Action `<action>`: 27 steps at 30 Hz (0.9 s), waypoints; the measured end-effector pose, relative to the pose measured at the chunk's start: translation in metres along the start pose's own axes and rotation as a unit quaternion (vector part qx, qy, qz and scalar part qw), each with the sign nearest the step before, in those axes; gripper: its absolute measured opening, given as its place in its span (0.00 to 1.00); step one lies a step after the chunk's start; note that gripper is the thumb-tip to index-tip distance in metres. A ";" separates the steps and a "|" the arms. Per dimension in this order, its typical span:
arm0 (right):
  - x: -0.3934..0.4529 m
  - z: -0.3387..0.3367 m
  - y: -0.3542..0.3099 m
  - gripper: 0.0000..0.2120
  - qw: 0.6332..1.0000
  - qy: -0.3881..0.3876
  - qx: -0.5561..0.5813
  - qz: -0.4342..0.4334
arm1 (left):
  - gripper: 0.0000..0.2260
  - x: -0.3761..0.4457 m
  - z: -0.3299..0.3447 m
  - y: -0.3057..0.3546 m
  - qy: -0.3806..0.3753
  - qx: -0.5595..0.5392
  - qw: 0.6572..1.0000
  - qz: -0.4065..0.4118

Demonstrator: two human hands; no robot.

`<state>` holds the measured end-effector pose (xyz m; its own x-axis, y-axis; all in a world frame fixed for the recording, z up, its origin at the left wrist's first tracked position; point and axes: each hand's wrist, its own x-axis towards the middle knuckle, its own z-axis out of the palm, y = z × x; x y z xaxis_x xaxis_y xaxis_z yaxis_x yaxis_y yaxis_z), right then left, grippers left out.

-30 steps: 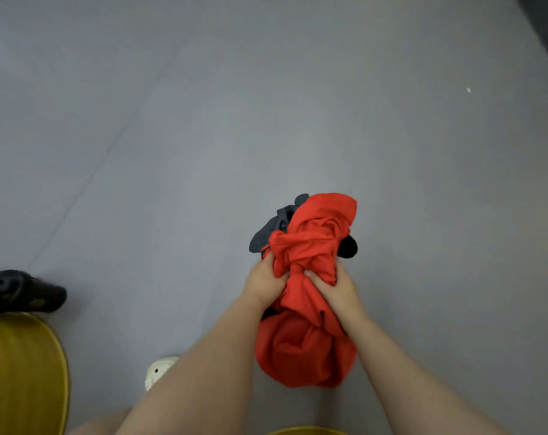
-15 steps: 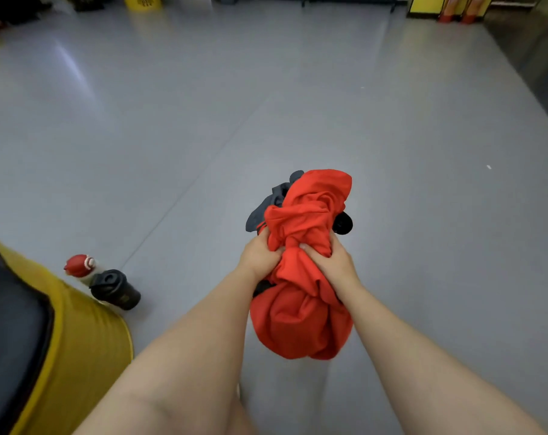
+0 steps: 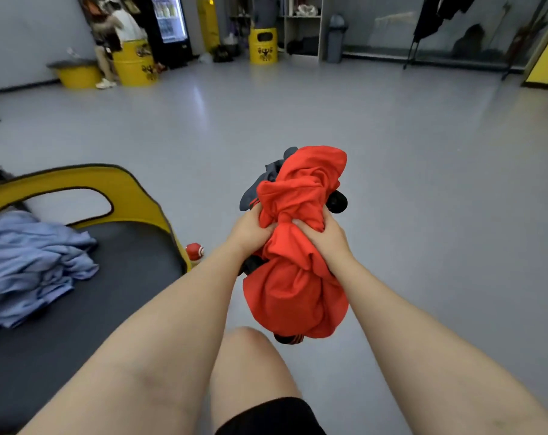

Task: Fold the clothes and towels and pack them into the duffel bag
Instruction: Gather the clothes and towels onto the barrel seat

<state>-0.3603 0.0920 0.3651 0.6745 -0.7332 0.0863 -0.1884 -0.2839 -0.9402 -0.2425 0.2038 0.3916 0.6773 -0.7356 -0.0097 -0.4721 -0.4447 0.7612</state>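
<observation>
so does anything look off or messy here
Yes. Both hands, left and right, grip a red garment wadded into a knotted bundle with dark clothes poking out, nothing folded. The blue clothes on the dark mat also lie crumpled.

Wide open grey floor (image 3: 391, 152) ahead and to my right, nothing to dodge there. Both hands, left (image 3: 250, 229) and right (image 3: 327, 235), are full with the red bundle (image 3: 297, 262). On my left the yellow-rimmed bench (image 3: 87, 180) blocks the way, blue clothes (image 3: 31, 262) heaped on it, a small red bottle (image 3: 194, 251) just beside its edge. My knee (image 3: 247, 356) sits right under the bundle.
</observation>
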 end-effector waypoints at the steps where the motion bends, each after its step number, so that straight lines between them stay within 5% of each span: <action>1: 0.001 0.015 -0.012 0.30 1.000 -0.012 0.006 -0.010 | 0.21 -0.005 -0.018 -0.006 0.013 0.009 1.000 -0.006; 27: -0.053 0.440 -0.287 0.27 0.919 -0.304 0.180 -0.177 | 0.21 -0.169 -0.440 -0.189 0.338 0.139 0.910 -0.194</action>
<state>-0.0275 0.4843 0.4849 0.9427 -0.1238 0.3097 0.2931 -0.1356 -0.9464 -0.0194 0.6372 0.5346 0.9715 -0.0540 0.2307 -0.1841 -0.7854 0.5910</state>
